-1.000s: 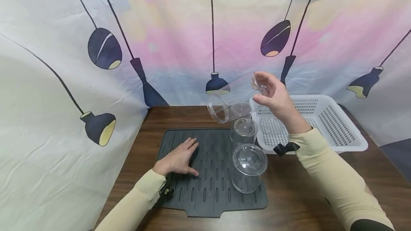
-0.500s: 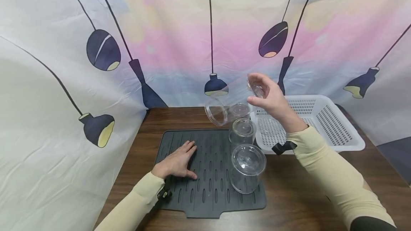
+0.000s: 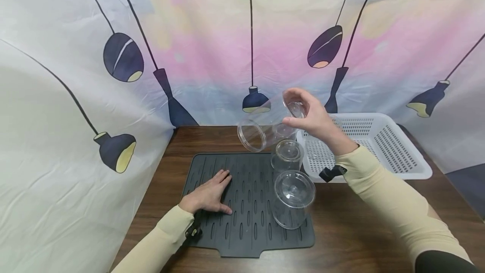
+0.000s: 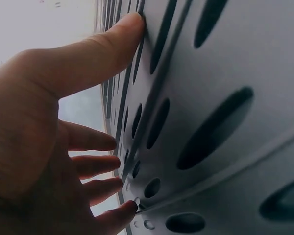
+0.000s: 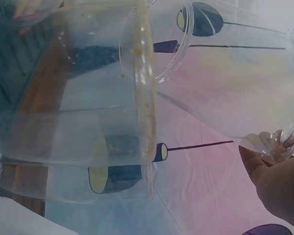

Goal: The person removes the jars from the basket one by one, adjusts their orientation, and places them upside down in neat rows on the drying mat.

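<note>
My right hand [image 3: 311, 116] grips a clear plastic jar [image 3: 267, 115] by its base end, up above the back of the dark grey drying mat [image 3: 246, 239]. The jar is tilted, its ringed mouth pointing down to the left. In the right wrist view, fingertips [image 5: 264, 147] curl at the end of this jar. Upside down along the mat's right side stand a clear jar [image 3: 289, 210] in front and another clear jar [image 3: 286, 161] behind it. A third clear container is partly hidden behind the held jar. Fingers spread, my left hand [image 3: 207, 194] rests on the mat's left part.
To the right, a white perforated plastic basket [image 3: 411, 172] stands on the brown wooden table [image 3: 348, 231], partly behind my right forearm. At the back hangs a cloth backdrop [image 3: 212, 45] printed with lamps.
My right hand has moved left and slightly down, bringing the tilted jar further from the basket. The left hand has stayed on the mat, and the standing jars have not moved.
</note>
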### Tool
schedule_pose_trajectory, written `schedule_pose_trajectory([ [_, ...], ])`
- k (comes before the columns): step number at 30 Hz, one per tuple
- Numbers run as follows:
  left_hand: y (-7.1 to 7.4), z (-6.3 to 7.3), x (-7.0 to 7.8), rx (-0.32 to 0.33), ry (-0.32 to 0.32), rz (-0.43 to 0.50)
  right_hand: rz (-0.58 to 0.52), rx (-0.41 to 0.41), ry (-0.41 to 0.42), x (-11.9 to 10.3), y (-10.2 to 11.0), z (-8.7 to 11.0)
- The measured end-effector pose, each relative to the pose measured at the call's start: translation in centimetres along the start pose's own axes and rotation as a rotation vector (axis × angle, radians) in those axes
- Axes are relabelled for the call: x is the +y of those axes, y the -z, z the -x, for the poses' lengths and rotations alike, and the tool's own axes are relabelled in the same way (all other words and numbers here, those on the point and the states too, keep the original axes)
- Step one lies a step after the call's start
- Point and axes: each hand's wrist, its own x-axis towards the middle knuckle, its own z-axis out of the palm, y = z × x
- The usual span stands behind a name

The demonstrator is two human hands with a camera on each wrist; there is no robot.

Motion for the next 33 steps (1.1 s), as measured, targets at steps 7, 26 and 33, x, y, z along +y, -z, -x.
schedule_pose_trajectory([
  [7,-0.1,0.1,0.0,-0.010,0.017,-0.001,0.047,-0.040,-0.020,0.1,-0.6,-0.5],
  [26,-0.2,0.0,-0.2,-0.017,0.017,-0.005,0.142,-0.094,0.006,0.5,-1.8,-1.4],
  [33,-0.4,0.1,-0.2,-0.018,0.018,-0.002,0.214,-0.121,0.003,0.8,-2.2,-1.2],
])
